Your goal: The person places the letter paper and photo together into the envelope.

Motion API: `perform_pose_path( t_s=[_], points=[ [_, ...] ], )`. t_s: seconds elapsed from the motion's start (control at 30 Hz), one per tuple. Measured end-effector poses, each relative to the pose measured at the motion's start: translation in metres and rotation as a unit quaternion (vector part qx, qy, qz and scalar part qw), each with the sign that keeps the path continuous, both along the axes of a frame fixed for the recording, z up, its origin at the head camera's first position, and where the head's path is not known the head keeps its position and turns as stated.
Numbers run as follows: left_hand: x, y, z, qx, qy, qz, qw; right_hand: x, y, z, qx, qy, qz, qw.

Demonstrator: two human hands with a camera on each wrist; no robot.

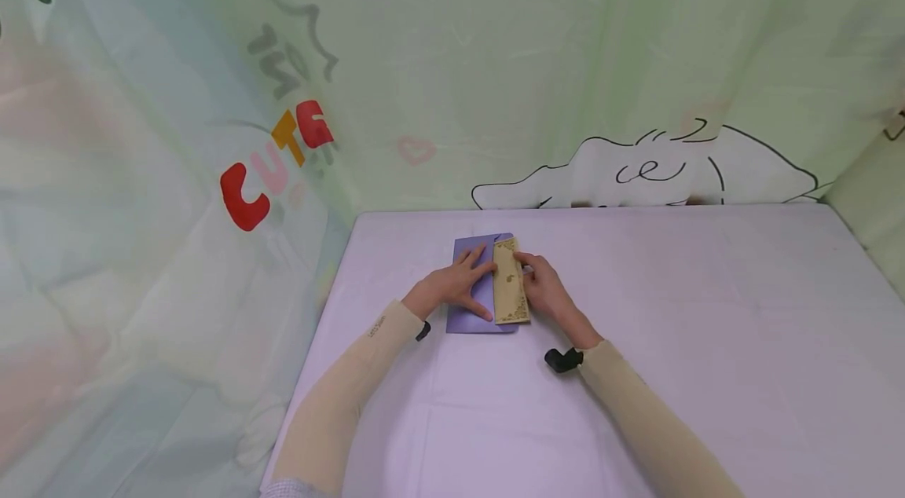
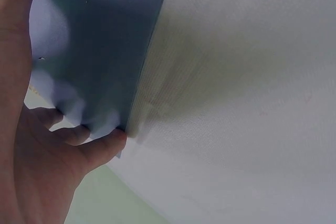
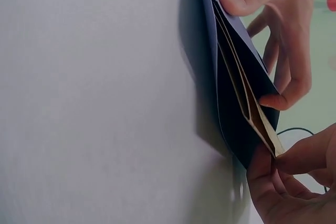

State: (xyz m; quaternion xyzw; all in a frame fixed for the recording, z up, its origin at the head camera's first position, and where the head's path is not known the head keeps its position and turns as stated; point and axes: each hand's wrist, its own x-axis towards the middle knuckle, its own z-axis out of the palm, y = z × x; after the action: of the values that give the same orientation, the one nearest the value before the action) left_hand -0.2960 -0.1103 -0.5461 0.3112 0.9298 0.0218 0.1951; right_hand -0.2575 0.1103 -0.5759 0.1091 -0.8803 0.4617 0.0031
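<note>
A purple envelope (image 1: 463, 321) lies on the table with a cream folded card (image 1: 509, 290), dark ornament in its corners, at its right side. My left hand (image 1: 452, 283) rests spread on the envelope, fingertips near the card's left edge. With thumb and fingers, my right hand (image 1: 550, 295) pinches the card's right edge. In the right wrist view the envelope's mouth gapes and the card (image 3: 261, 125) sits partly inside it, its folded layers showing. The left wrist view shows the fingers of my left hand (image 2: 50, 153) on the envelope (image 2: 100, 40).
A pale lilac cloth covers the table (image 1: 707, 341). Behind it hangs a light green curtain (image 1: 452, 74) with printed drawings, and a patterned curtain (image 1: 141, 286) hangs along the left. Black wrist cameras (image 1: 563, 360) sit at both wrists.
</note>
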Motion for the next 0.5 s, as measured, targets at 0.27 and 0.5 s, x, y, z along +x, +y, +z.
perform_pose_path(
  t_s=[0.27, 0.5],
  points=[
    [0.001, -0.001, 0.000, 0.004, 0.006, -0.003, 1.0000, 0.000, -0.013, 0.002, -0.006, -0.020, 0.002, 0.9998],
    [0.002, -0.001, 0.003, 0.002, 0.007, -0.006, 1.0000, -0.003, -0.020, -0.001, 0.001, -0.006, 0.018, 0.9998]
  ],
)
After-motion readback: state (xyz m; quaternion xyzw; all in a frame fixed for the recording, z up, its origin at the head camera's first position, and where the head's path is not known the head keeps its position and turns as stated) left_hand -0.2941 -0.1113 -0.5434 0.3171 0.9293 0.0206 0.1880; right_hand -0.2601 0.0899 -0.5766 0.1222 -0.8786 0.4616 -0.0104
